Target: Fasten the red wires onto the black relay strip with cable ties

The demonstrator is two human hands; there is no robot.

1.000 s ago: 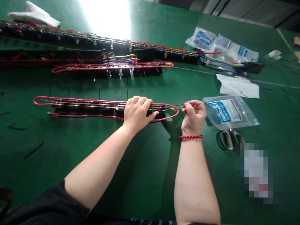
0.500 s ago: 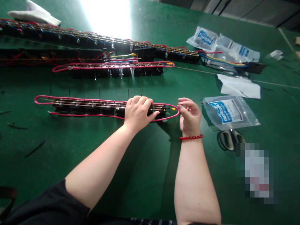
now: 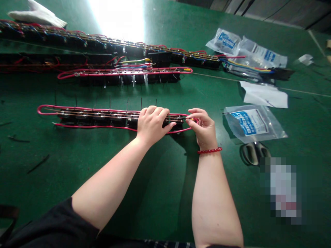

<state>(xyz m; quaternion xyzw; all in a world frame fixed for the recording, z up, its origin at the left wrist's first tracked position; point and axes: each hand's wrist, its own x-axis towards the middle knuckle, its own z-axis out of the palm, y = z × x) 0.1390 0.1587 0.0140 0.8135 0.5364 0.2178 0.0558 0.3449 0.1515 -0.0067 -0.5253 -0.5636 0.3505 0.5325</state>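
In front of me on the green table lies a black strip of modules point(image 3: 117, 117) with thin brass-coloured rods and black cable ties whose tails stick up. A red wire point(image 3: 98, 127) loops around its length. My left hand point(image 3: 152, 122) lies over the strip right of its middle, fingers curled over it and thumb pointing right. My right hand point(image 3: 205, 127), wearing a red bead bracelet, is at the strip's right end. Its thumb and index finger pinch beside the wire loop's bend and a yellow-tipped wire end; whatever is between them is too small to make out.
Behind lie a second wired strip point(image 3: 129, 78) and a long wired bar point(image 3: 103, 43). Rightward are plastic bags point(image 3: 254, 124), white paper point(image 3: 265, 94), scissors point(image 3: 252, 153) and a blurred-out item point(image 3: 284, 189). A white glove point(image 3: 36, 15) lies back left, black scraps point(image 3: 38, 164) front left.
My right hand has moved a little left, its fingertips now over the right bend of the red wire loop. My left hand and the strip have stayed in place.
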